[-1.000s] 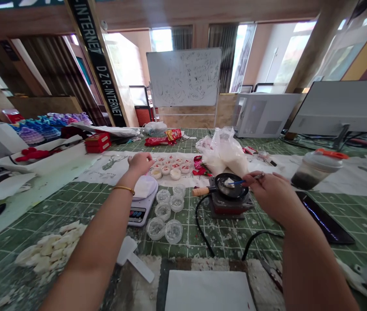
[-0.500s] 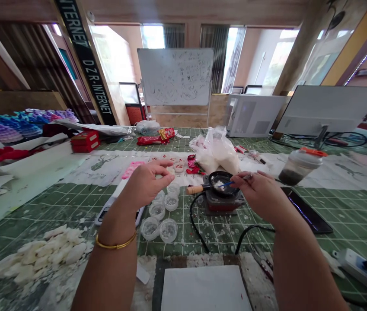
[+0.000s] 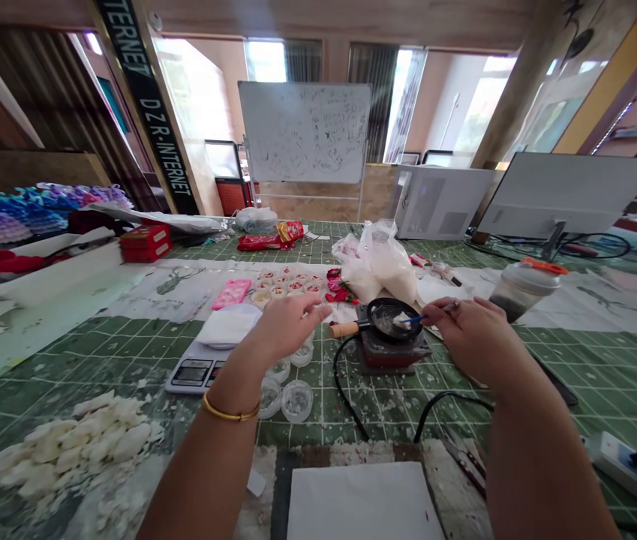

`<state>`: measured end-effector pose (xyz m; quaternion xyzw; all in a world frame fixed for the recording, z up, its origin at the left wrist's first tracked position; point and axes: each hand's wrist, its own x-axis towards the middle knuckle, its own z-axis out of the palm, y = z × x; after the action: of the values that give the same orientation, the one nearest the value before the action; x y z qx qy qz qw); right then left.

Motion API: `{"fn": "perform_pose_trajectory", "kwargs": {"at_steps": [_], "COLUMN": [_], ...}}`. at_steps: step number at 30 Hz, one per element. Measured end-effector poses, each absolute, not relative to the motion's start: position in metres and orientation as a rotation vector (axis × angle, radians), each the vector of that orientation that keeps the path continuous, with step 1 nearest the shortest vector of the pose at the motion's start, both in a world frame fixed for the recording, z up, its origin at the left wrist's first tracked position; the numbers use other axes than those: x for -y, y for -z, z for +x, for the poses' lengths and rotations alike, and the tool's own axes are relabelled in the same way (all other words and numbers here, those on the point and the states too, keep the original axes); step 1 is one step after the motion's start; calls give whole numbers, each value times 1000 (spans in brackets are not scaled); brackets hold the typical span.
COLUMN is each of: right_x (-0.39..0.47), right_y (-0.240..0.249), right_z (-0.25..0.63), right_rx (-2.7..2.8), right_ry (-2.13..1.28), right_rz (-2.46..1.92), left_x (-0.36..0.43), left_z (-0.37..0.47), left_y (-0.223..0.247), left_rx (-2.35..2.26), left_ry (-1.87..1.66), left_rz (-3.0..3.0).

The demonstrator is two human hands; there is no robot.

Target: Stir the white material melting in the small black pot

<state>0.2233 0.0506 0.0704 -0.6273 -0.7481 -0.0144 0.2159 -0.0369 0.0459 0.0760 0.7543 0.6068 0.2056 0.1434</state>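
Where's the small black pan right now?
In the head view, the small black pan sits right of centre on the heater, wooden handle leftward, right hand beside it.

My head camera is looking forward and down over my left hand [image 3: 289,328] and right hand [image 3: 467,334], facing the whiteboard [image 3: 304,133].

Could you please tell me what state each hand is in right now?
Left hand: loosely open, nothing visible held.
Right hand: closed on a thin blue tool, its tip over the black pan.
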Motion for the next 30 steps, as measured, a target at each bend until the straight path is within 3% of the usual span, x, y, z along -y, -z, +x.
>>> {"fn": "perform_pose_trajectory", "kwargs": {"at_steps": [3, 9, 17, 30], "right_x": [-51, -54, -55, -54], "right_y": [-71, -71, -69, -74], "right_z": [221, 222, 222, 222], "right_rx": [2115, 2041, 2041, 2024], "right_ry": [-26, 21, 6, -11], "right_rz": [-1661, -1803, -1797, -1785], "left_x": [-53, -82, -104, -93], "left_z": [-48, -56, -55, -62], "left_y": [-73, -47, -7, -20], "left_rx": [-1847, -2218, -2024, -1819], "left_ry": [-588, -143, -55, -31], "left_rz": [2140, 1978, 2039, 2039]}}
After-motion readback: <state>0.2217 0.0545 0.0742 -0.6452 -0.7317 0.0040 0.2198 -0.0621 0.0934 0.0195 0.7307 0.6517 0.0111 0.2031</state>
